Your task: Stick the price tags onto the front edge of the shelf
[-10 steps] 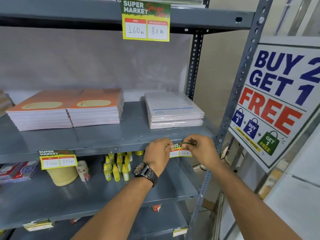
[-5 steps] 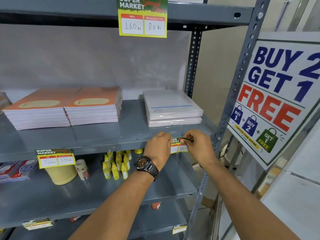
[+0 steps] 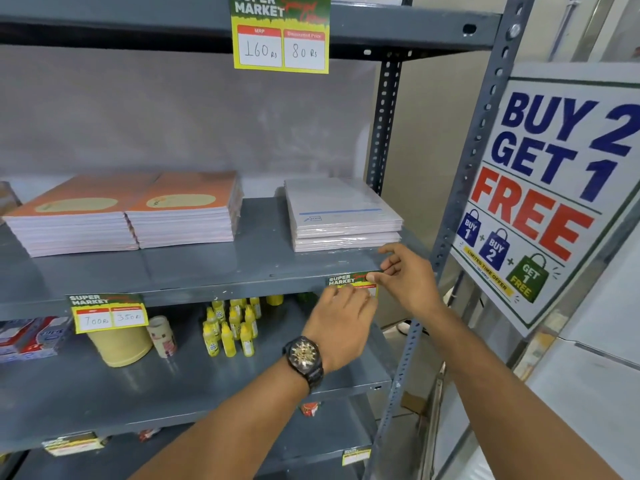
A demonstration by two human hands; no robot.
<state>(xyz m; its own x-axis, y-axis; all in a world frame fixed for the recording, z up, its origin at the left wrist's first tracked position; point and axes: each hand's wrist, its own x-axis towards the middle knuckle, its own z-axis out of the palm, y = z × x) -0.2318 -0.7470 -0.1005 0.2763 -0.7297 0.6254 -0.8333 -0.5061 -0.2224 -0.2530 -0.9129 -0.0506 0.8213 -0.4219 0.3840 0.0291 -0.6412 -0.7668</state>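
A green and yellow price tag (image 3: 346, 281) lies against the front edge of the middle shelf (image 3: 207, 287), near its right end. My right hand (image 3: 407, 277) holds the tag's upper right corner, thumb on its face and index finger over the shelf top. My left hand (image 3: 341, 323), with a wristwatch, is just below the tag. Its bent fingers touch the tag's lower half and hide the price boxes. Another tag (image 3: 107, 313) reading 700 and 350 hangs on the same edge at the left. A third tag (image 3: 280, 36) hangs on the top shelf.
Orange notebook stacks (image 3: 128, 216) and a wrapped white stack (image 3: 343, 216) sit on the middle shelf. Yellow bottles (image 3: 232, 327) and a tape roll (image 3: 119, 344) stand on the shelf below. A "BUY 2 GET 1 FREE" sign (image 3: 554, 188) hangs right of the grey upright post (image 3: 460, 188).
The tag went from being held in front of the edge to lying flat on it. My left hand dropped from the tag's left end to below it, and my right hand opened over the right corner.
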